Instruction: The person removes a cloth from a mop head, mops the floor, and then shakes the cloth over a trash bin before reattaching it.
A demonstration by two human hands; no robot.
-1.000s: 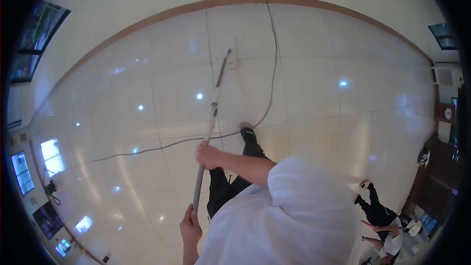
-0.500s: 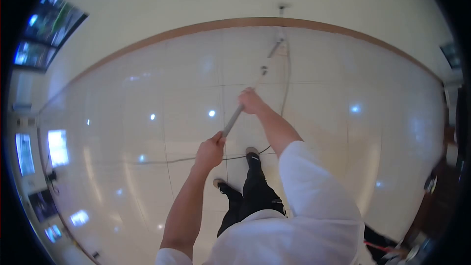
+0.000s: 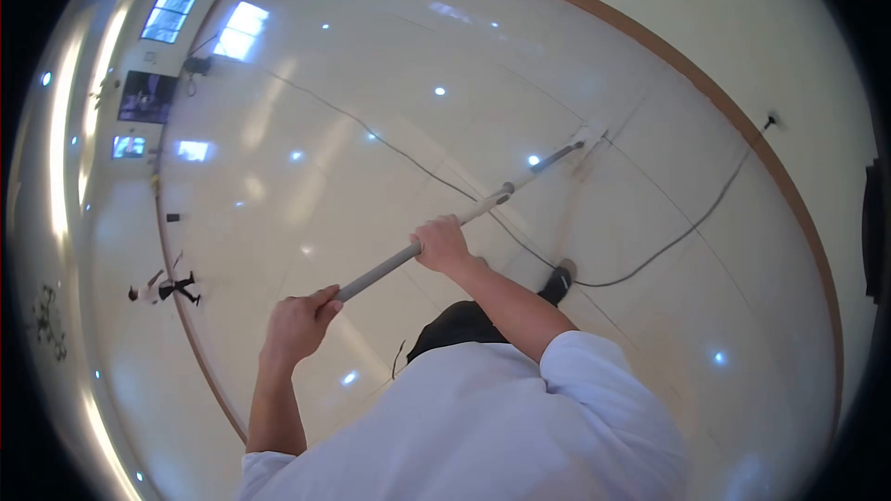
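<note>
standing on a glossy tiled floor, with a long grey mop pole slanting up and right to its flat head on the tiles, near a dark cable. gripping the pole's near end in the clenched left hand, forearm raised. grasping mid-shaft with the right hand, arm reaching forward.

The long grey metal mop pole now slants from lower left to upper right; before, it pointed almost straight ahead. Its flat white mop head has swung to the right. The right hand has come back, nearer to the left hand. The brown skirting strip now runs down the right side.
</note>
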